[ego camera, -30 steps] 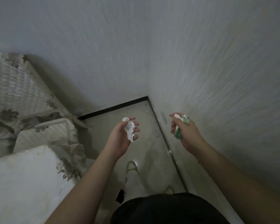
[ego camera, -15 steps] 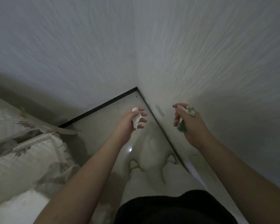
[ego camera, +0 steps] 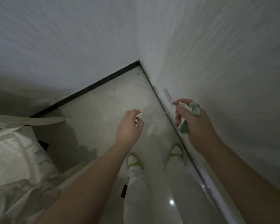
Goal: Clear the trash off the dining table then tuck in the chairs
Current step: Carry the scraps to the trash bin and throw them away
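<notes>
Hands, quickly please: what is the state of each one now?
Left hand: closed, pinching a small white paper scrap.
Right hand: closed, holding a crumpled green-and-white wrapper.

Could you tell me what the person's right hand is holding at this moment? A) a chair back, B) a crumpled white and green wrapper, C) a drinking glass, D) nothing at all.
B: the right hand has its fingers curled round a crumpled white and green wrapper, held above the floor by the wall.
</notes>
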The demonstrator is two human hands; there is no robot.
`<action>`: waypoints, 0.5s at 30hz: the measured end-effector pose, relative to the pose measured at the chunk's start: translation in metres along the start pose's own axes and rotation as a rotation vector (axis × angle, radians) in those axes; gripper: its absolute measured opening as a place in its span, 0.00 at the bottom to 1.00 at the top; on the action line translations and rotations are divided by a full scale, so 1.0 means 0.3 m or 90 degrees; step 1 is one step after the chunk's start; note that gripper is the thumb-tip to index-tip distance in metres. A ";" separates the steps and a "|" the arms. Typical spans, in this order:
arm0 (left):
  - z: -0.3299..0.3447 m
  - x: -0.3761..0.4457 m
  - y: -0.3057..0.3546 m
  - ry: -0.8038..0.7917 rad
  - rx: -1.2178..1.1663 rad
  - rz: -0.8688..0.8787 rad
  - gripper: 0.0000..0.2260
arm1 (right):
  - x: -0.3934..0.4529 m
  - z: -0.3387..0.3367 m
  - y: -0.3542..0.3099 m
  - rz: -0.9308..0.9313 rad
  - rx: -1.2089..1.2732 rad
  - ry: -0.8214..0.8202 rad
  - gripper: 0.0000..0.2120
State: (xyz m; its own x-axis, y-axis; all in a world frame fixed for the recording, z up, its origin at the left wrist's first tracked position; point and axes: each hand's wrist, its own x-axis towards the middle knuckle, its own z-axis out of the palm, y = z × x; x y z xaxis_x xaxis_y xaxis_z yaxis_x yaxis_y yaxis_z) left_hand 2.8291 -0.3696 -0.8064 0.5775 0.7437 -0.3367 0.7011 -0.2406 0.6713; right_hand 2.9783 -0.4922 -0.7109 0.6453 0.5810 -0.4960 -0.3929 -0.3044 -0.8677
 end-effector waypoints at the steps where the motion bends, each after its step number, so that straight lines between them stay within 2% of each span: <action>1: 0.054 0.034 -0.047 -0.004 0.010 0.010 0.11 | 0.036 0.000 0.061 0.002 0.000 0.000 0.11; 6: 0.323 0.182 -0.279 -0.046 0.010 0.004 0.12 | 0.203 0.010 0.367 0.001 -0.058 0.018 0.09; 9: 0.466 0.254 -0.454 -0.079 0.069 0.045 0.13 | 0.293 0.015 0.545 0.027 -0.049 0.053 0.06; 13: 0.647 0.314 -0.675 -0.140 0.278 0.135 0.29 | 0.418 0.022 0.741 0.058 -0.039 0.054 0.06; 15: 0.742 0.348 -0.758 -0.193 0.360 0.176 0.33 | 0.480 0.019 0.826 0.046 -0.071 0.068 0.07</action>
State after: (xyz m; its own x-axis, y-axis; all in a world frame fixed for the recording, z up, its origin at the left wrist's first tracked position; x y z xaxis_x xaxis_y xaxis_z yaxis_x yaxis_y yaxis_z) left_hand 2.8231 -0.3760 -1.1411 0.7998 0.4207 -0.4281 0.5738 -0.7453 0.3395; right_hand 2.9702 -0.4796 -0.9971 0.6864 0.4729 -0.5525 -0.3696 -0.4274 -0.8250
